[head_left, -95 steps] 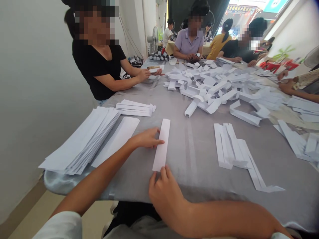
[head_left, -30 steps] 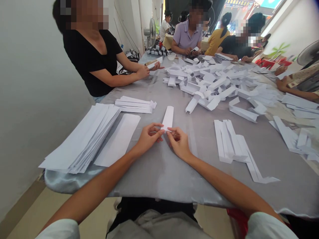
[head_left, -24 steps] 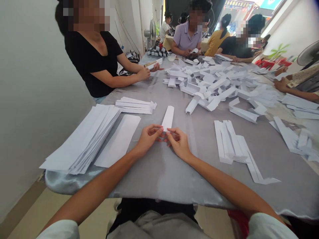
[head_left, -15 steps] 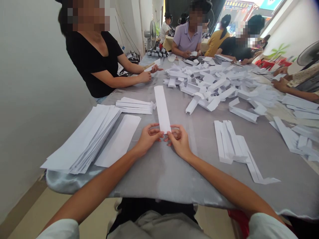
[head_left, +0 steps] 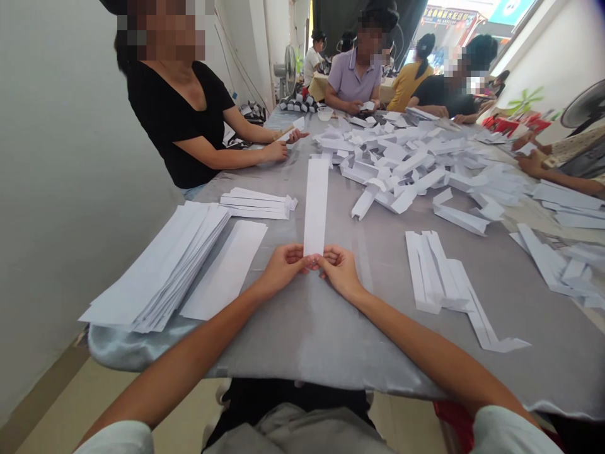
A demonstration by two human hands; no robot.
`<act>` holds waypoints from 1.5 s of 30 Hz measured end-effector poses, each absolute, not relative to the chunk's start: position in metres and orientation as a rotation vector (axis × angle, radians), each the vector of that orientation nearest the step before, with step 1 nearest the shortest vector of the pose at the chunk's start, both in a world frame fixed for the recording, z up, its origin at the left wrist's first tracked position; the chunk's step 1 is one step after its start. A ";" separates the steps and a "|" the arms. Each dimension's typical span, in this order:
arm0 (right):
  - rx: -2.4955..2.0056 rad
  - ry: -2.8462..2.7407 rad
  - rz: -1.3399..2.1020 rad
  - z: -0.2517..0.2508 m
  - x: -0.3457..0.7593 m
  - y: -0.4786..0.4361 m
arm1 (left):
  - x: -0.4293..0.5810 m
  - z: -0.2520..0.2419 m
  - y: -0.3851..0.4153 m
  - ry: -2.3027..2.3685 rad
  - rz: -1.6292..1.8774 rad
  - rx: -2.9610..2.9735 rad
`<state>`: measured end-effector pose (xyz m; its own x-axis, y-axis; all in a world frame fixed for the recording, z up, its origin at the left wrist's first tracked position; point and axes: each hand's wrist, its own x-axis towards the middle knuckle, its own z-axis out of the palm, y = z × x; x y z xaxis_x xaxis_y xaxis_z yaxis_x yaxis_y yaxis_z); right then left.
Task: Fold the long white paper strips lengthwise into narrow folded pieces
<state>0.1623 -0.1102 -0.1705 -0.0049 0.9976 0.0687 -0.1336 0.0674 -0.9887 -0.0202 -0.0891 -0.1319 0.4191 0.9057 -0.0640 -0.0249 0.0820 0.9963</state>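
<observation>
A long white paper strip [head_left: 316, 205] lies along the grey cloth-covered table [head_left: 378, 359], running away from me. My left hand [head_left: 283, 268] and my right hand [head_left: 338, 271] meet at its near end, pinching it between their fingers. The fingers hide the strip's lowest edge. To the left of my left hand lies a wide white paper sheet [head_left: 227, 271], not touching it. Beyond that sheet sits a thick stack of white paper strips [head_left: 155, 268].
Folded strips [head_left: 437, 271] lie to my right, and a large heap of folded white paper [head_left: 416, 164] fills the table's middle. A small bundle of strips [head_left: 258, 203] sits ahead. Co-workers [head_left: 184, 126] sit along the table, their hands on paper. The table's left edge is near the wall.
The strip has gone from a short stub above my hands to a long band reaching far up the table. My hands have drawn closer together at its near end.
</observation>
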 end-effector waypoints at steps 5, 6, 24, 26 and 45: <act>-1.124 -1.091 1.223 -0.166 0.160 -0.112 | -0.022 -0.133 -0.088 0.999 0.895 1.195; -1.131 -1.084 1.227 -0.165 0.160 -0.113 | -0.022 -0.134 -0.088 1.014 0.903 1.187; -1.039 -1.168 1.189 -0.163 0.158 -0.115 | -0.019 -0.132 -0.087 1.040 0.958 1.332; -1.050 -1.175 1.185 -0.162 0.159 -0.116 | -0.020 -0.133 -0.087 1.021 0.955 1.332; -1.082 -1.166 1.135 -0.163 0.159 -0.114 | -0.016 -0.147 -0.088 1.019 1.044 1.522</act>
